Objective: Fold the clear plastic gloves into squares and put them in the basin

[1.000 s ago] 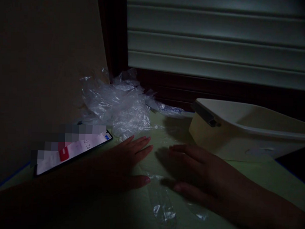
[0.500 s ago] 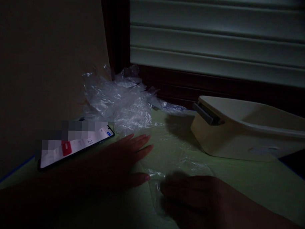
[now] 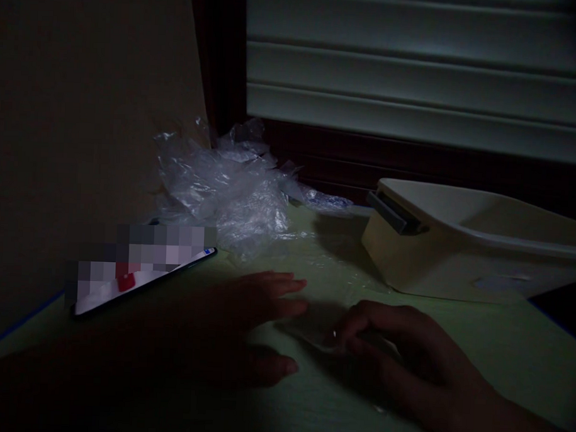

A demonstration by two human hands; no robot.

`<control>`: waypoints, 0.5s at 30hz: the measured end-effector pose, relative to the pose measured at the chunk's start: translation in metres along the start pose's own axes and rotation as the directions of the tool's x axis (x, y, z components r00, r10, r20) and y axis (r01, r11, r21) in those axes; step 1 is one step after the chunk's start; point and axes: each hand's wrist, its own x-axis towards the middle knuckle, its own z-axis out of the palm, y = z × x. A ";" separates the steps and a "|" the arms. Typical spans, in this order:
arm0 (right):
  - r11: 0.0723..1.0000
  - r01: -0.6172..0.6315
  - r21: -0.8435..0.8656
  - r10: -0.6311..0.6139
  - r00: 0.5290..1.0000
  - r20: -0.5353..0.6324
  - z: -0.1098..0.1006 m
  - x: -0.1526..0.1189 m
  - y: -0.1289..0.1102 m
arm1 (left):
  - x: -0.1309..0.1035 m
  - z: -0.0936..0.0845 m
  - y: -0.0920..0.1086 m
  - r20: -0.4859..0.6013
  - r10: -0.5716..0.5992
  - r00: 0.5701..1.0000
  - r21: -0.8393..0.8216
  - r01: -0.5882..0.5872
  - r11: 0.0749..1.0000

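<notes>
My right hand (image 3: 406, 349) is raised a little above the green table cover with thumb and fingertips pinched together on the edge of a thin clear plastic bag (image 3: 315, 333). The bag is nearly invisible against the cover, and its outline is hard to follow in the dim light. My left hand (image 3: 251, 312) is spread, fingers stretched out toward the bag, thumb apart; whether it touches the plastic I cannot tell. Beyond the hands lies a crumpled heap of clear plastic bags (image 3: 232, 189).
A phone (image 3: 144, 286) with a lit screen, partly blurred out, lies at the left. At the right stands a cream plastic bin (image 3: 447, 265) with a grey latch. The green table cover (image 3: 329, 400) has a blue edge. Behind is a slatted shutter (image 3: 416, 63).
My right hand has lifted from lying over the flat bag and now pinches its edge. My left hand has shifted slightly right, fingers still spread.
</notes>
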 end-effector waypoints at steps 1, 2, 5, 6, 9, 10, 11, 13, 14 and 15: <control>0.994 -0.060 0.093 0.060 0.998 -0.002 0.001 0.001 0.002 | 0.001 0.002 -0.002 -0.042 0.021 0.999 -0.031 -0.022 0.999; 0.976 -0.108 0.190 0.108 0.994 0.009 0.002 0.002 0.003 | 0.002 0.004 -0.003 -0.086 0.045 0.995 -0.058 -0.050 0.997; 0.890 -0.184 0.417 0.176 0.983 0.058 0.004 0.006 0.004 | 0.009 0.008 -0.006 -0.200 0.094 0.975 -0.123 -0.120 0.985; 0.866 -0.198 0.459 0.184 0.980 0.075 0.005 0.007 0.004 | 0.011 0.009 -0.005 -0.211 0.100 0.972 -0.138 -0.131 0.982; 0.826 -0.212 0.522 0.200 0.977 0.079 0.006 0.009 0.005 | 0.018 0.008 -0.003 -0.222 0.117 0.968 -0.171 -0.157 0.973; 0.821 -0.207 0.532 0.198 0.977 0.075 0.006 0.009 0.005 | 0.019 0.008 -0.003 -0.232 0.122 0.965 -0.177 -0.165 0.970; 0.819 -0.203 0.536 0.194 0.978 0.073 0.007 0.010 0.005 | 0.020 0.009 -0.002 -0.235 0.121 0.964 -0.180 -0.165 0.970; 0.825 -0.196 0.530 0.192 0.979 0.063 0.007 0.011 0.005 | 0.021 0.009 -0.002 -0.232 0.113 0.966 -0.171 -0.155 0.973; 0.833 -0.192 0.518 0.194 0.980 0.050 0.007 0.012 0.005 | 0.020 0.010 -0.002 -0.225 0.106 0.969 -0.158 -0.143 0.977; 0.848 -0.182 0.498 0.194 0.981 0.029 0.007 0.013 0.005 | 0.020 0.010 -0.002 -0.218 0.099 0.971 -0.142 -0.132 0.981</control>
